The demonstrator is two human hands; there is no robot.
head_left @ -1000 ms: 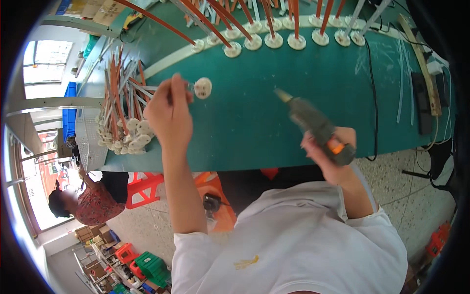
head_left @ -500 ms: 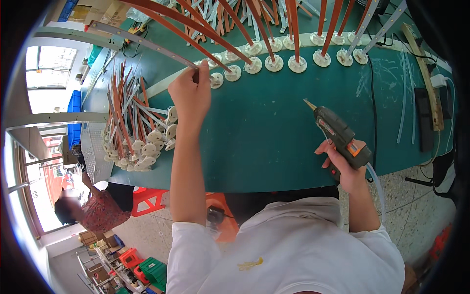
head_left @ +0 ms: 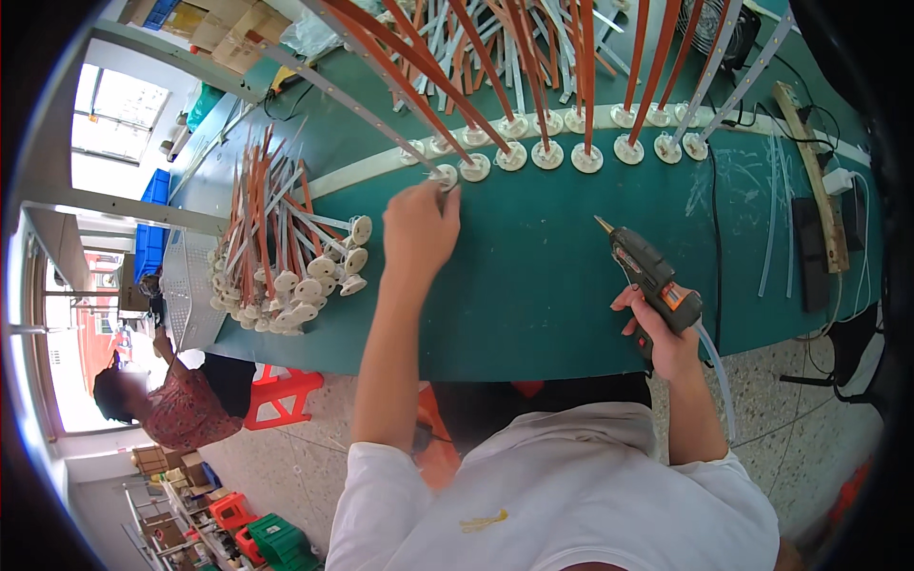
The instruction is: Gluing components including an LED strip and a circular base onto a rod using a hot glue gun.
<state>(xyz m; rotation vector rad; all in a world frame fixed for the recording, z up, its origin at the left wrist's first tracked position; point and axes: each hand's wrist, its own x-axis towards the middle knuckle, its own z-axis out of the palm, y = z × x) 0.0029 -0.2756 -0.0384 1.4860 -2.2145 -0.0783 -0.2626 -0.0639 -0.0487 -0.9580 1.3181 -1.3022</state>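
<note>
My left hand (head_left: 422, 226) is closed, its fingertips at the near edge of a round white base (head_left: 445, 175). A silver strip with small holes (head_left: 343, 102) leans up and left from that base, which is the leftmost of the front row. My right hand (head_left: 665, 333) grips a black hot glue gun (head_left: 649, 271) by its handle. The nozzle points up and left, over the green table (head_left: 533, 285), and a pale glue stick (head_left: 716, 373) trails from its back. Several brown strips (head_left: 636, 76) stand in white bases to the right of my left hand.
A heap of brown and silver strips with white bases (head_left: 286, 276) lies at the left. Loose strips (head_left: 466, 57) are piled at the back. A wooden bar (head_left: 809, 176) with a plug and cables is at the right. A seated person (head_left: 186, 404) works at far left.
My left hand has moved right and closer to me, from the silver strip's lower end down to the white base. The glue gun stays in my right hand. The view has shifted slightly.
</note>
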